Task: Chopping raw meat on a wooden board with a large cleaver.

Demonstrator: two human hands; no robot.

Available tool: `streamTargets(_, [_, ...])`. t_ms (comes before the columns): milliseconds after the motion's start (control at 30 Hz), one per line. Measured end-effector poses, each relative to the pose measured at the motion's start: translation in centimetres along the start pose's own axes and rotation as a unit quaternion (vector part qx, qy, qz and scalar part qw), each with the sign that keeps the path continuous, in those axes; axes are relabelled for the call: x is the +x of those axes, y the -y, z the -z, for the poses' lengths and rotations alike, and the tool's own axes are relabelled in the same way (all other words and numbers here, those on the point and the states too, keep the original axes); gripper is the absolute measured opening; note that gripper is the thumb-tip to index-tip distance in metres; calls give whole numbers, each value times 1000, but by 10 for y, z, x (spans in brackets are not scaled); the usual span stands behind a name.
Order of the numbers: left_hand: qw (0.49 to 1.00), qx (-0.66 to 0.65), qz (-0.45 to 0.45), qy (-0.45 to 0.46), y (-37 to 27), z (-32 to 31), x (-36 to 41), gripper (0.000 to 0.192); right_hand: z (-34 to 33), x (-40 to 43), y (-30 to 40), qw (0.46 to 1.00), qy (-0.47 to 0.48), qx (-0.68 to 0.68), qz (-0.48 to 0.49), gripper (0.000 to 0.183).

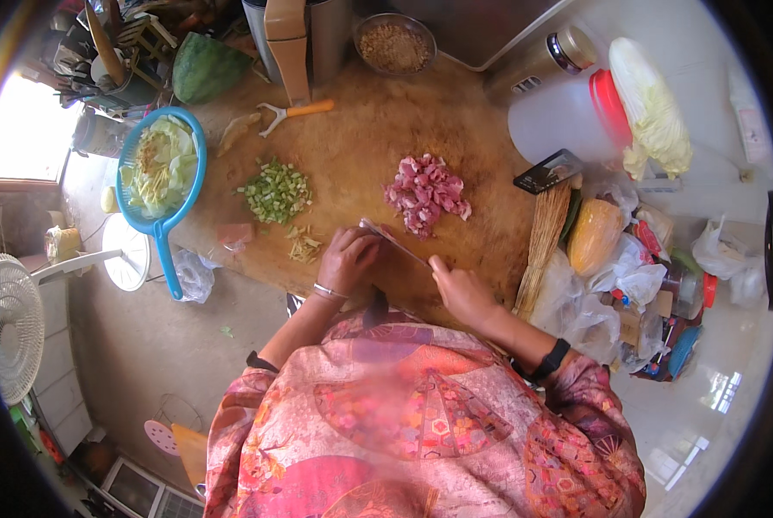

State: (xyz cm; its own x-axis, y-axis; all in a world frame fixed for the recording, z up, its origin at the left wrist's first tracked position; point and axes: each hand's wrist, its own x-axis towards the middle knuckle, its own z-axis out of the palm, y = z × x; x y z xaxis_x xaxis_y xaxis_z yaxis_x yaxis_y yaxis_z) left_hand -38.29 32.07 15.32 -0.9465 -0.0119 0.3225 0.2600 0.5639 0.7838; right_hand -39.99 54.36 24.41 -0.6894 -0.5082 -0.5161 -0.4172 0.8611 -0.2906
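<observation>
My right hand [464, 294] grips the handle of a kitchen knife [396, 243], its blade slanting up and left over the wooden work surface [354, 149]. Against the blade's left side, my left hand [349, 258] rests with curled fingers; whatever lies beneath them is hidden. Pale thin strips, perhaps ginger [303, 245], lie just left of that hand. Farther left sits a heap of diced green vegetable [276, 191]. Beyond the knife is a pile of cut raw meat [427, 194].
A blue long-handled colander [160, 226] holds pale leaves at left. Behind lie an orange-handled peeler [309, 108], a watermelon [208, 68] and a metal bowl [396, 44]. At right are a straw brush [542, 239], a pumpkin [594, 236], plastic bags and a red-lidded jar [548, 120] beside napa cabbage [649, 103].
</observation>
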Motion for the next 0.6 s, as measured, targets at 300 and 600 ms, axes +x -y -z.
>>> streamTargets(300, [1000,8,-19,1,-5,0,0,18,16,51,8,967,-177,170,64,31])
streamTargets(600, [1000,23,-3,-8,-5,-2,-3,17,30,-12,2,993,-91,39,65,35])
